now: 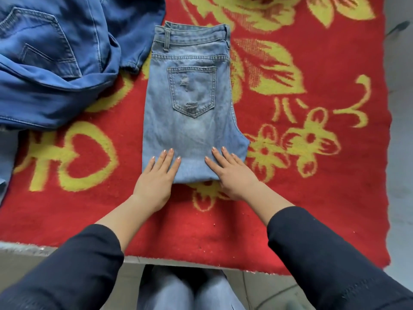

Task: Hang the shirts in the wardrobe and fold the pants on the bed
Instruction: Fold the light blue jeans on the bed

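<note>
Head view: folded light-blue pants point(192, 121) lie flat on the red flowered bed blanket point(324, 209), waistband farthest from the person.
Left hand point(156, 175): fingers straight, pressing the pants' near left corner, gripping nothing.
Right hand point(232, 173): likewise flat on the near right corner.
Dark-blue jeans point(55, 68): crumpled at far left, just beside the pants.

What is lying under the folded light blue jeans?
The red and yellow floral blanket shows around the light blue jeans, so they lie on it. Anything else beneath them is covered.

Both flat hands, left hand point(156, 175) and right hand point(230, 173), on folded light jeans point(192, 121)
</note>
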{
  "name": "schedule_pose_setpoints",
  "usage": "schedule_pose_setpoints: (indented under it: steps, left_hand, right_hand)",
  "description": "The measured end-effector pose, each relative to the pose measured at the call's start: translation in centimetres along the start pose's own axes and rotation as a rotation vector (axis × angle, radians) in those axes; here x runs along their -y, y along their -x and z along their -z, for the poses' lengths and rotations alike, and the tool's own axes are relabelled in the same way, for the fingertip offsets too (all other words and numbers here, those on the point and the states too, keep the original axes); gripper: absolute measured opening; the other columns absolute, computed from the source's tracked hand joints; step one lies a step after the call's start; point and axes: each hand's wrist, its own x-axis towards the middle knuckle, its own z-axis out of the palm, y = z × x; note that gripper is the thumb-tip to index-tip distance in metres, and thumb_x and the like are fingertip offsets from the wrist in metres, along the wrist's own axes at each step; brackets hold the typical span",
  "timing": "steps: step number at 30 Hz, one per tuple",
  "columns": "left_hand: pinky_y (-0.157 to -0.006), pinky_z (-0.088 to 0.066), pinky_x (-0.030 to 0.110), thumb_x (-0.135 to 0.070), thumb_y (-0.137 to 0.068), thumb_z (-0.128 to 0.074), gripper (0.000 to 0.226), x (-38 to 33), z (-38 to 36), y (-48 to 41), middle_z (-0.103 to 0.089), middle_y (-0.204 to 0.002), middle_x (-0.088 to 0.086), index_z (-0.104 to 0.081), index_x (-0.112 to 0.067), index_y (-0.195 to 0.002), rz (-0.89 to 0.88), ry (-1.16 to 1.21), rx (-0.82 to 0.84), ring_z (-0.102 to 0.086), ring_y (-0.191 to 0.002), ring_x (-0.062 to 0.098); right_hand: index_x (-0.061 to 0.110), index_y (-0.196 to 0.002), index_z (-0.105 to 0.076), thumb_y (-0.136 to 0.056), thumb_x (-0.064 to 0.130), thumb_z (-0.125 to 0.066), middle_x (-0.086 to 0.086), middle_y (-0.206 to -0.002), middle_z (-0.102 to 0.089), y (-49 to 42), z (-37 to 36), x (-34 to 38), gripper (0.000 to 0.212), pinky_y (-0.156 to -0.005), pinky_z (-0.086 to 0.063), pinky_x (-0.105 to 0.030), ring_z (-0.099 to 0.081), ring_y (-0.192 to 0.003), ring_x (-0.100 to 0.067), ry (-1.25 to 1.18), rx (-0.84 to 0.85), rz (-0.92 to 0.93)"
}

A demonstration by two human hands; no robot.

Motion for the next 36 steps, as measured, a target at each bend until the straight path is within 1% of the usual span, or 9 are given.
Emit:
schedule_pose_setpoints:
  steps: [4,7,10,13,17,20,26,32,36]
  left_hand:
    - [-0.117,-0.009,0.036,-0.020,-0.100,-0.032,0.058,0.3,2.2,0.7,0.000,-0.160,0.007,-0.007,-0.017,-0.152,-0.036,0.099,0.164,-0.005,-0.147,0.021]
    - [-0.115,-0.023,0.033,-0.024,-0.101,-0.035,0.050,-0.6,3.3,2.8,-0.016,-0.159,0.006,-0.024,-0.020,-0.150,-0.064,0.292,0.332,-0.021,-0.144,0.020]
    - [-0.095,-0.042,0.033,-0.027,-0.099,-0.038,0.029,-2.2,3.8,5.6,-0.055,-0.133,0.010,-0.054,-0.015,-0.119,-0.108,0.436,0.566,-0.053,-0.118,0.026]
    - [-0.063,-0.041,0.028,-0.031,-0.095,-0.045,0.022,-3.4,3.8,7.4,-0.060,-0.081,0.004,-0.051,-0.016,-0.080,-0.147,0.517,0.814,-0.056,-0.072,0.020]
    - [-0.050,-0.028,0.026,-0.036,-0.085,-0.064,0.035,-2.6,5.5,6.7,-0.041,-0.057,-0.008,-0.046,-0.020,-0.059,-0.084,0.606,0.923,-0.038,-0.055,0.011]
    - [-0.051,-0.029,0.026,-0.030,-0.081,-0.072,0.036,-0.5,8.5,4.2,-0.044,-0.054,-0.008,-0.052,-0.019,-0.053,-0.046,0.759,0.864,-0.039,-0.053,0.009]
    - [-0.061,-0.047,0.031,-0.034,-0.076,-0.076,0.024,5.1,13.9,-2.5,-0.069,-0.069,0.002,-0.073,-0.010,-0.078,0.058,0.775,0.401,-0.058,-0.064,0.011]
    - [-0.056,-0.037,0.031,-0.037,-0.085,-0.066,0.023,6.3,11.8,-6.6,-0.057,-0.065,-0.007,-0.056,-0.023,-0.069,0.071,0.657,0.031,-0.055,-0.067,0.016]
    - [-0.079,-0.039,0.038,-0.038,-0.088,-0.061,0.016,5.4,8.8,-8.0,-0.054,-0.092,-0.002,-0.058,-0.023,-0.091,0.158,0.452,-0.220,-0.048,-0.099,0.025]
  right_hand:
    - [0.018,-0.152,-0.017,-0.094,0.006,-0.035,-0.008,-0.160,-0.014,1.1,2.6,-0.1,0.062,-0.119,-0.015,-0.040,-0.013,-0.147,-0.027,-0.214,0.151,-0.026]
    - [0.016,-0.123,-0.054,-0.091,0.009,-0.040,-0.014,-0.126,-0.057,2.7,3.7,0.2,0.036,-0.093,-0.043,-0.036,-0.052,-0.118,-0.031,-0.315,0.258,-0.032]
    - [0.018,-0.070,-0.045,-0.090,0.012,-0.043,-0.011,-0.085,-0.054,5.1,2.8,1.2,0.021,-0.062,-0.034,-0.031,-0.050,-0.078,-0.023,-0.319,0.471,0.022]
    - [0.017,-0.075,-0.054,-0.086,0.024,-0.053,-0.010,-0.081,-0.056,7.3,1.3,1.9,0.013,-0.060,-0.036,-0.028,-0.049,-0.070,-0.021,-0.375,0.733,-0.021]
    - [0.019,-0.077,-0.056,-0.084,0.031,-0.063,0.002,-0.079,-0.056,7.4,2.1,1.4,0.015,-0.071,-0.040,-0.029,-0.053,-0.080,-0.018,-0.413,0.803,-0.058]
    - [0.019,-0.063,-0.058,-0.077,0.027,-0.072,0.009,-0.064,-0.057,5.9,5.9,-0.6,0.021,-0.059,-0.042,-0.024,-0.055,-0.067,-0.011,-0.541,0.673,-0.097]
    - [-0.007,-0.089,-0.066,-0.071,0.014,-0.076,-0.010,-0.075,-0.066,1.3,12.1,-4.4,0.030,-0.066,-0.044,-0.033,-0.056,-0.071,-0.016,-0.843,0.133,-0.170]
    - [0.006,-0.068,-0.054,-0.077,0.016,-0.067,-0.005,-0.065,-0.054,-2.7,11.2,-4.6,0.019,-0.058,-0.038,-0.037,-0.049,-0.064,-0.021,-0.592,-0.283,-0.190]
    - [0.016,-0.100,-0.059,-0.086,0.027,-0.062,-0.003,-0.101,-0.053,-4.7,9.3,-4.6,0.018,-0.083,-0.041,-0.041,-0.046,-0.099,-0.024,-0.333,-0.383,-0.252]
